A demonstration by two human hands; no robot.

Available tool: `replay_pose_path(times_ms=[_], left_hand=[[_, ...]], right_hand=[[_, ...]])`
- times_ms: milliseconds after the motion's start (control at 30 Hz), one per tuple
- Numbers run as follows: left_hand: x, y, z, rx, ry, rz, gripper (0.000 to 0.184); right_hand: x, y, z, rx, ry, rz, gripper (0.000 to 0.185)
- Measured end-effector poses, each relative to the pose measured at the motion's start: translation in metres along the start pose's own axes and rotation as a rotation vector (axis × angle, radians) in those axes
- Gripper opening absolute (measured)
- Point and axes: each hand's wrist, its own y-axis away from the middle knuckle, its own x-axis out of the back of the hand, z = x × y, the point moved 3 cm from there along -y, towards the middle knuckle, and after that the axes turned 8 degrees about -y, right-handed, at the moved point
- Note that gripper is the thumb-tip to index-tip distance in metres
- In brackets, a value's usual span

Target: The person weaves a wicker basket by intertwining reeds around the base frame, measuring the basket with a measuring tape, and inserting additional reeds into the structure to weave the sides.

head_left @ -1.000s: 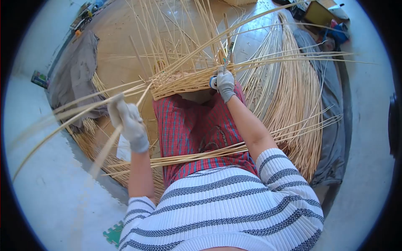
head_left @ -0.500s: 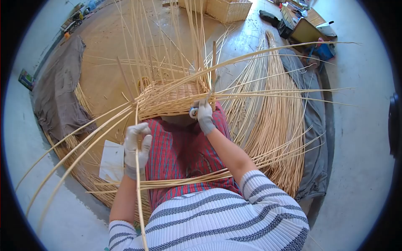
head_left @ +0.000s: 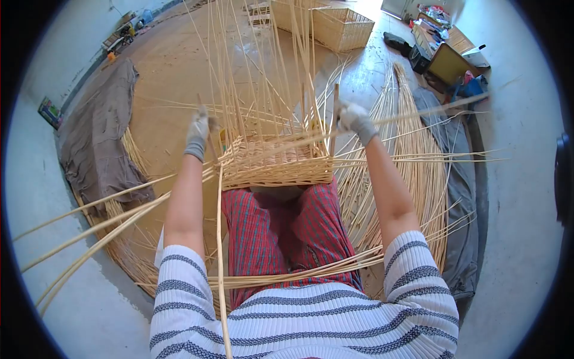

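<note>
A partly woven wicker basket (head_left: 278, 170) rests at my knees, with tall thin rods rising from its far sides. My gloved left hand (head_left: 199, 130) is closed around the wooden corner stake (head_left: 212, 146) at the basket's left. At the right corner, my gloved right hand (head_left: 356, 118) is closed at the other upright stake (head_left: 333, 128), its fingertips partly hidden. Long loose willow rods (head_left: 95, 234) stick out to the left from the weave. One thick rod (head_left: 220, 257) runs from the left corner down towards my body.
A large bundle of willow rods (head_left: 412, 173) lies on the right over dark cloth (head_left: 460, 209). Grey cloth (head_left: 98, 131) covers more rods at the left. Several rods (head_left: 299, 277) cross my lap. Finished wicker baskets (head_left: 347, 30) stand at the back.
Both hands have moved forward and up to the corner stakes. My left hand has let go of the thick rod; my right hand has left the front rim. The view has shifted slightly.
</note>
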Motion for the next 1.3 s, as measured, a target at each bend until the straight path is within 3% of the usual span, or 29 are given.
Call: replay_pose_path(times_ms=[33, 67, 100, 133, 167, 200, 233, 267, 333, 400, 433, 467, 533, 567, 600, 667, 700, 767, 833, 967, 1000, 1167, 1233, 1300], left_hand=[[-0.022, 0.001, -0.008, 0.239, 0.185, -0.29, 0.048], [-0.033, -0.004, -0.018, 0.242, 0.196, -0.297, 0.048], [-0.042, -0.005, -0.033, 0.189, 0.099, -0.24, 0.049], [-0.046, -0.001, -0.046, 0.141, -0.008, -0.185, 0.051], [-0.051, 0.002, -0.049, 0.161, -0.01, -0.196, 0.051], [-0.052, 0.004, -0.038, 0.01, -0.133, -0.042, 0.048], [-0.048, 0.012, -0.031, -0.143, -0.266, 0.107, 0.046], [-0.039, 0.024, -0.028, -0.125, -0.286, 0.087, 0.046], [-0.028, 0.022, -0.015, 0.192, -0.033, -0.237, 0.042], [-0.026, 0.021, -0.025, 0.193, 0.087, -0.242, 0.037], [-0.029, 0.018, -0.03, 0.199, 0.205, -0.259, 0.032], [-0.029, 0.015, -0.032, 0.176, 0.208, -0.239, 0.032], [-0.029, 0.015, -0.037, 0.291, 0.359, -0.335, 0.042], [-0.022, 0.01, -0.028, 0.277, 0.353, -0.309, 0.042], [-0.016, 0.006, -0.016, 0.238, 0.477, -0.203, 0.048], [-0.002, -0.008, 0.012, 0.175, 0.597, -0.101, 0.055], [0.005, -0.014, 0.029, 0.195, 0.755, -0.162, 0.061], [0.016, -0.024, 0.047, 0.201, 0.913, -0.223, 0.068], [0.021, -0.025, 0.053, 0.282, 0.964, -0.435, 0.073], [0.029, -0.02, 0.046, 0.213, 1.009, -0.496, 0.07], [0.026, -0.022, 0.042, 0.185, 1.009, -0.482, 0.062], [0.021, -0.029, 0.02, 0.164, 0.92, -0.461, 0.038], [0.02, -0.031, 0.014, 0.06, 0.862, -0.439, 0.029], [0.019, -0.031, 0.016, -0.02, 0.83, -0.452, 0.029]], right_hand=[[-0.02, 0.014, 0.001, 0.129, 0.181, -0.195, 0.017], [-0.016, 0.038, -0.011, 0.346, 0.073, -0.192, 0.021], [-0.062, 0.054, 0.011, 0.333, -0.055, -0.205, 0.025], [-0.048, 0.089, -0.014, -0.036, -0.482, -0.076, 0.025], [-0.039, 0.099, -0.038, -0.152, -0.544, -0.039, 0.029], [-0.036, 0.106, -0.047, -0.268, -0.601, -0.002, 0.036], [-0.044, 0.107, -0.045, -0.276, -0.607, -0.03, 0.036], [-0.052, 0.104, -0.043, -0.341, -0.645, -0.024, 0.04], [-0.051, 0.095, -0.042, -0.376, -0.679, 0.006, 0.044], [-0.038, 0.088, -0.041, -0.281, -0.765, 0.01, 0.042], [-0.05, 0.085, -0.029, -0.191, -0.837, 0.234, 0.041], [-0.045, 0.081, -0.023, -0.169, -0.84, 0.255, 0.041], [-0.046, 0.064, -0.01, -0.485, -1.302, 0.308, 0.038], [-0.035, 0.047, -0.02, -0.237, -1.255, 0.375, 0.037], [-0.018, 0.034, -0.035, -0.216, -1.268, 0.381, 0.037], [0.045, 0.01, -0.103, -0.056, -0.645, 0.064, 0.041], [0.071, -0.004, -0.136, -0.133, -0.545, -0.244, 0.041], [0.067, -0.042, -0.169, -0.051, -0.456, -0.369, 0.048], [0.065, -0.075, -0.202, 0.067, -0.345, -0.293, 0.048], [0.052, -0.109, -0.249, 0.137, -0.336, -0.32, 0.049], [0.048, -0.113, -0.255, 0.126, -0.323, -0.334, 0.049], [0.027, -0.127, -0.243, 0.065, -0.231, -0.247, 0.047], [0.034, -0.123, -0.208, 0.165, -0.301, -0.35, 0.036], [0.071, -0.096, -0.15, 0.059, -0.333, -0.304, 0.034]])
